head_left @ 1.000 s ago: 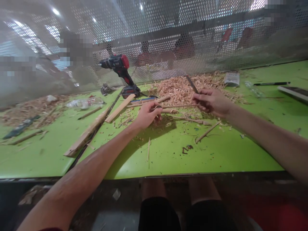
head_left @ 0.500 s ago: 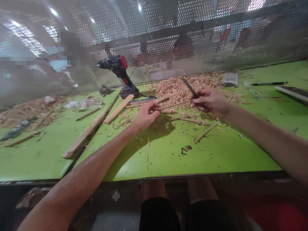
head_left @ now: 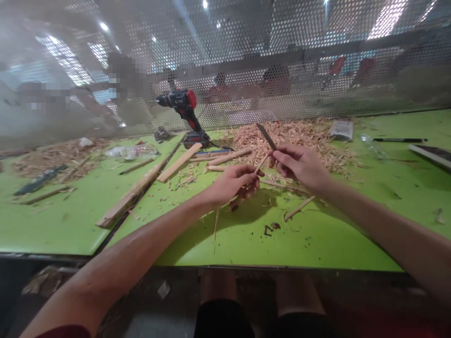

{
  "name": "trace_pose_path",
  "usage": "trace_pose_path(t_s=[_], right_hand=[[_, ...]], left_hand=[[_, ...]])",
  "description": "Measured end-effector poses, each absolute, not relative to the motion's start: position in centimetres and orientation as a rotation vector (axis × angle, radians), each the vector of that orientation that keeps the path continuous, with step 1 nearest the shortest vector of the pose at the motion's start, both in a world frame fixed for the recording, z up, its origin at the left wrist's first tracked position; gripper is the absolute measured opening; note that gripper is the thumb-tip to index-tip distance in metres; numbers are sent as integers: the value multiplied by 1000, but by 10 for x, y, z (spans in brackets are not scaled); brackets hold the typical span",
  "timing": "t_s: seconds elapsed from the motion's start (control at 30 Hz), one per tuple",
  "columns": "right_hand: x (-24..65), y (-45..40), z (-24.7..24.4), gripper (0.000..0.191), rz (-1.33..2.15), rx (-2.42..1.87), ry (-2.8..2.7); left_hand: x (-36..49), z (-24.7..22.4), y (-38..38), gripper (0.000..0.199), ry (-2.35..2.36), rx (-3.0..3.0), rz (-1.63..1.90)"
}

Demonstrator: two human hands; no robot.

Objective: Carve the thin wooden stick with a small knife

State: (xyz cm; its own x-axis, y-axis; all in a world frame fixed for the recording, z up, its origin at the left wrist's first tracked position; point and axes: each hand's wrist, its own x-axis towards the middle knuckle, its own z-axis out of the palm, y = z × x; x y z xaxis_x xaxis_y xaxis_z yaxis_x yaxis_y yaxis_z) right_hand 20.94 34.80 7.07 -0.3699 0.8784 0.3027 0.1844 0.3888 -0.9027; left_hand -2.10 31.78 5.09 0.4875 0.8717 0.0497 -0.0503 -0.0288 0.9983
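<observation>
My left hand point(head_left: 239, 184) is closed on a thin wooden stick point(head_left: 261, 164), above the green tabletop. The stick slants up from its fingers toward my right hand point(head_left: 298, 165). That hand pinches a dark narrow blade point(head_left: 265, 135), which points up and to the left. The stick's upper end meets the fingertips of my right hand; whether they grip it too, I cannot tell. Behind the blade lies a heap of pale wood shavings point(head_left: 299, 136). Below my hands, a short wooden stick point(head_left: 299, 209) rests on the table beside small dark scraps point(head_left: 272, 228).
A cordless drill point(head_left: 192, 117) stands on its battery at the back, before a perforated metal screen point(head_left: 225, 51). Wooden strips point(head_left: 181, 162) and a long wooden piece point(head_left: 128, 197) lie to the left, near a crumpled plastic bottle point(head_left: 132, 151). A black pen point(head_left: 400, 140) lies at the right.
My left hand has moved right, closer to my right hand, and the stick now slants more steeply with less of it showing between them. The right hand still holds the blade.
</observation>
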Motion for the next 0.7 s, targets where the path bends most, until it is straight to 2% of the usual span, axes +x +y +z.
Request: trace_pose_path(t_s=[0.13, 0.23, 0.37, 0.5, 0.7], right_hand=[[214, 347, 70, 21, 502, -902, -1990], [213, 347, 66, 27, 276, -777, -2131], [210, 346, 58, 32, 0, -707, -2229], [212, 347, 55, 33, -168, -725, -2243], [217, 350, 57, 35, -213, -841, -2260]], left_hand=[[-28, 54, 319, 13, 693, 1211, 977], [-31, 57, 318, 19, 633, 1142, 1009], [-30, 61, 315, 16, 594, 1123, 1039], [-28, 63, 312, 15, 596, 1120, 1054], [-27, 62, 313, 17, 634, 1115, 1055]])
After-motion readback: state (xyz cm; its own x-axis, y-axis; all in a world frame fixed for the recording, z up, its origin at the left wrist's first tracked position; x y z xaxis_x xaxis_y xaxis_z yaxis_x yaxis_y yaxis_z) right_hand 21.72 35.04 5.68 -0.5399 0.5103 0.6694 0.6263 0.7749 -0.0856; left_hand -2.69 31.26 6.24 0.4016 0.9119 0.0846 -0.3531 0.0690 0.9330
